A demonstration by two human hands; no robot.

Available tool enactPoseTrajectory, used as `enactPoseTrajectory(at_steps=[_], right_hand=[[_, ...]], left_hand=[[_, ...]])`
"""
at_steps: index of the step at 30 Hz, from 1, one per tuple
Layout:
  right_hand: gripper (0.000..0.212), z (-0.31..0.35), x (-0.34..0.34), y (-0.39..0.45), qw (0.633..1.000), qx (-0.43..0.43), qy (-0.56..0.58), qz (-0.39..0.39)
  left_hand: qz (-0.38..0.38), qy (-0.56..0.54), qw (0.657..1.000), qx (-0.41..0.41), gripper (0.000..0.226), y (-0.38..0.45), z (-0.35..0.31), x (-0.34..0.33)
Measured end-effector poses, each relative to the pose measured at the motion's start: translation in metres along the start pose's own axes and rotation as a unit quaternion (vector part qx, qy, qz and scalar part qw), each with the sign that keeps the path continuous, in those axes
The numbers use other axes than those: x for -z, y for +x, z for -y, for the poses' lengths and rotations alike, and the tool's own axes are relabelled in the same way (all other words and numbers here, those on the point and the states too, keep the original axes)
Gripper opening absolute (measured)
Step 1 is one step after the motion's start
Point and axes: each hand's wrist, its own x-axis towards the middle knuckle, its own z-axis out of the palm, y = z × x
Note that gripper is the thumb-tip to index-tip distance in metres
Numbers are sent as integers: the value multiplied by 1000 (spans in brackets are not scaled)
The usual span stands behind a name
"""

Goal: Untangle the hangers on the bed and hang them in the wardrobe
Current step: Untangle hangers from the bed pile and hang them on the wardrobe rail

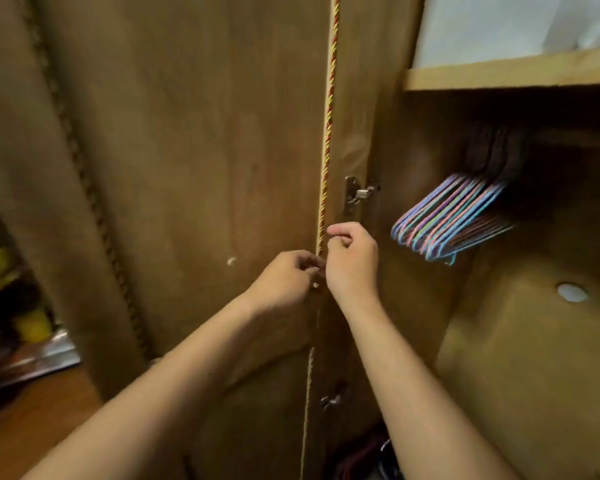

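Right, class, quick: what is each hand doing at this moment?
Left hand: fingers curled, pinching the cord on the door edge.
Right hand: fingers curled at the same cord; whether it grips cannot be told.

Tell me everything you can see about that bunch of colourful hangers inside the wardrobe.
The hangers are thin, wire-like and coated in pastel blue, pink, purple and green. They hang packed closely together in the open wardrobe, below its wooden shelf, their shoulders slanting down to the left. Their hooks vanish into shadow, so the rail cannot be seen. Neither hand touches them.
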Motion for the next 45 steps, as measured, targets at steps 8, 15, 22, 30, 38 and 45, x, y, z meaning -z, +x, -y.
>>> enactPoseTrajectory(at_steps=[8, 15, 22, 30, 38, 45], right_hand=[[25, -14, -121, -228, 959, -53, -8, 278], [23, 77, -208, -509, 822, 52, -30, 566], [21, 144, -213, -838, 633, 144, -25, 760], [25, 102, -226, -961, 532, 134, -117, 828], [23, 22, -317, -977, 481, 43, -241, 842], [18, -25, -382, -1043, 386, -136, -299, 862]], left_hand=[[-227, -136, 923, 278, 21, -284, 166, 80], [-506, -212, 740, 389, 22, -626, 226, 139], [-666, -249, 551, 437, 19, -933, 244, 103], [-710, -319, 420, 467, 15, -1048, 273, 65], [-698, -380, 350, 496, 20, -1050, 328, 80], [-709, -420, 245, 511, 19, -1013, 353, 94]])
